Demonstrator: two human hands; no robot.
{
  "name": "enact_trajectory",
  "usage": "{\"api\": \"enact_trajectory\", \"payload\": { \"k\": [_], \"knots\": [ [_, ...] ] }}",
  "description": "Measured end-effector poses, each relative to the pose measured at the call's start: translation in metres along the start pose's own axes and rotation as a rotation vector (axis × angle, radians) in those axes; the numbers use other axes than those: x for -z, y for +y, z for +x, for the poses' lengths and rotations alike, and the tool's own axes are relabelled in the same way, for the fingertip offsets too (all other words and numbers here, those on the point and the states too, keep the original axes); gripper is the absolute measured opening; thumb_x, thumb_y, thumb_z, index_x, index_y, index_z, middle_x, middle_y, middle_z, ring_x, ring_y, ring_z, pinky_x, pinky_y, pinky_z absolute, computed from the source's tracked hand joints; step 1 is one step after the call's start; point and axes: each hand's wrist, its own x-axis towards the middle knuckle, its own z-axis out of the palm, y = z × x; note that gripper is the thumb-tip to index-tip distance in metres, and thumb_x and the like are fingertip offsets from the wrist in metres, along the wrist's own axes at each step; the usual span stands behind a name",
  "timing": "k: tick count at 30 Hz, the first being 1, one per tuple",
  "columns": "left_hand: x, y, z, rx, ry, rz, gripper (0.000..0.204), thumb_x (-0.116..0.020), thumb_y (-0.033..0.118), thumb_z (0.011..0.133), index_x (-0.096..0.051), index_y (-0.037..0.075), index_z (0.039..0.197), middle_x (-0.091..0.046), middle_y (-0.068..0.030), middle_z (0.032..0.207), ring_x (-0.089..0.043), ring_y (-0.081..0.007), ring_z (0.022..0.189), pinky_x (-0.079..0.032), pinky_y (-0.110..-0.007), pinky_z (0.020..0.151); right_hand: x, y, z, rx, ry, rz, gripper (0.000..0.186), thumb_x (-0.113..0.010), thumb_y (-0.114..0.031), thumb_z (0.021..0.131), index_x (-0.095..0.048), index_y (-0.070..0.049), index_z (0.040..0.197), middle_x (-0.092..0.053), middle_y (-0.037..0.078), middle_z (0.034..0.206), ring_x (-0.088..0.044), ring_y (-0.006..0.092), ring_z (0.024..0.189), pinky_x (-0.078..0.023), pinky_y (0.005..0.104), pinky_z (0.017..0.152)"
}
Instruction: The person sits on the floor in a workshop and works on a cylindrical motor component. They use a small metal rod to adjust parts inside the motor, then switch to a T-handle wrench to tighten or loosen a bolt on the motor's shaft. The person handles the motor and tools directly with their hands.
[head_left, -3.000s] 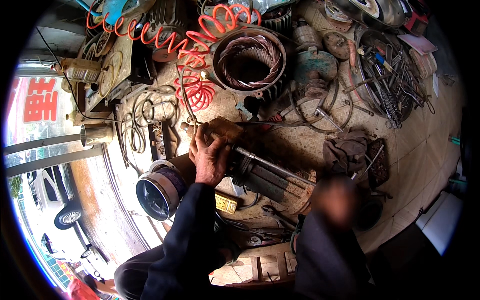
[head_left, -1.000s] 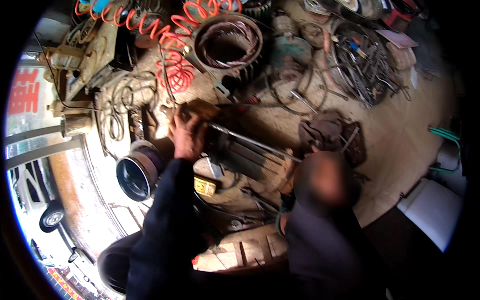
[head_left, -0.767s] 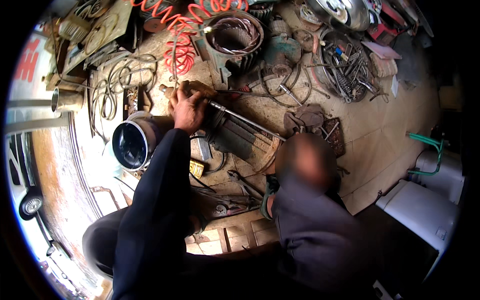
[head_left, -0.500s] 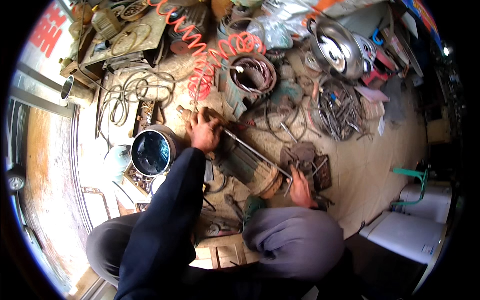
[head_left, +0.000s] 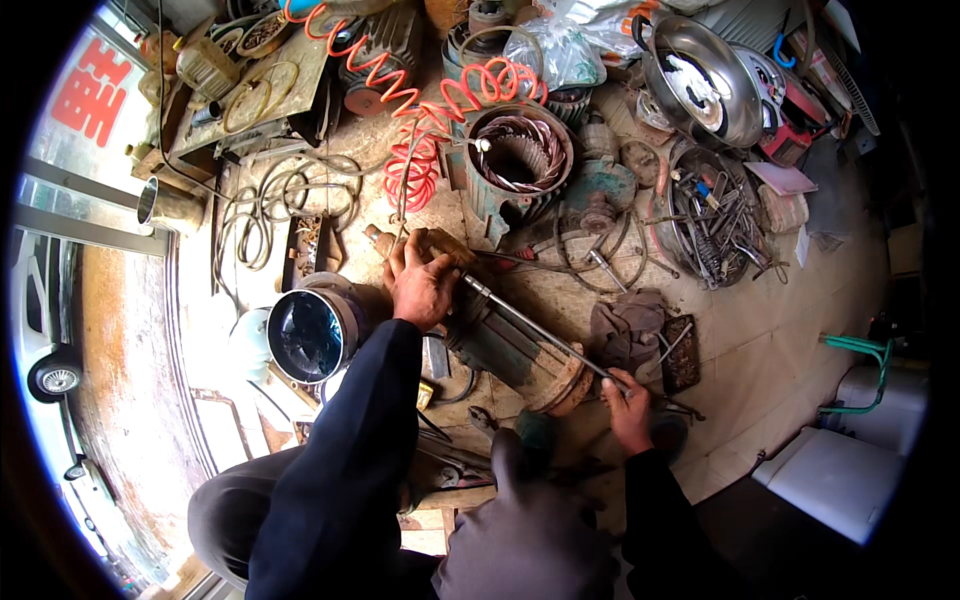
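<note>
Right knee (head_left: 530,525) is shifting left, right hand (head_left: 627,405) is clamping the long bar (head_left: 540,329), left hand (head_left: 420,288) is gripping the brown block (head_left: 447,243), so both are busy.

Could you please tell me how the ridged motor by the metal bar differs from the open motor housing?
Pose: the ridged motor lies on its side, while the open motor housing stands mouth up. Look: the ridged motor shows its grooved outside; the open motor housing shows reddish windings inside. Both look worn.

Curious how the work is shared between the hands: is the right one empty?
No, the right hand is closed around the long metal bar, near its lower-right end in the picture.
</note>
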Motion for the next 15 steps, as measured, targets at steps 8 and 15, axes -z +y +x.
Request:
{"api": "enact_trajectory", "payload": {
  "k": [8, 15],
  "knots": [
    [0.001, -0.003, -0.001, -0.012, 0.005, 0.006, 0.031, -0.076, 0.034, 0.084, -0.076, 0.032, 0.115, -0.035, -0.0179, 0.159, -0.029, -0.0437, 0.146, -0.019, -0.059, 0.117, -0.005, -0.013, -0.001, 0.005, 0.008, 0.134, 0.025, -0.063, -0.024, 0.103, -0.065, 0.001, 0.108, -0.066, 0.004, 0.078, -0.059, 0.0110, 0.063, -0.045, 0.0266, 0.056],
    [-0.002, -0.003, 0.000, -0.020, -0.006, -0.008, 0.029, -0.077, 0.032, 0.084, -0.077, 0.030, 0.113, -0.035, -0.0180, 0.158, -0.028, -0.0443, 0.146, -0.020, -0.059, 0.117, -0.024, -0.033, -0.012, -0.441, 0.157, 0.587, 0.040, -0.062, -0.018, 0.103, -0.056, -0.006, 0.141, -0.061, 0.003, 0.072, -0.049, 0.0074, 0.051, -0.040, 0.0238, 0.046]
  ]
}}
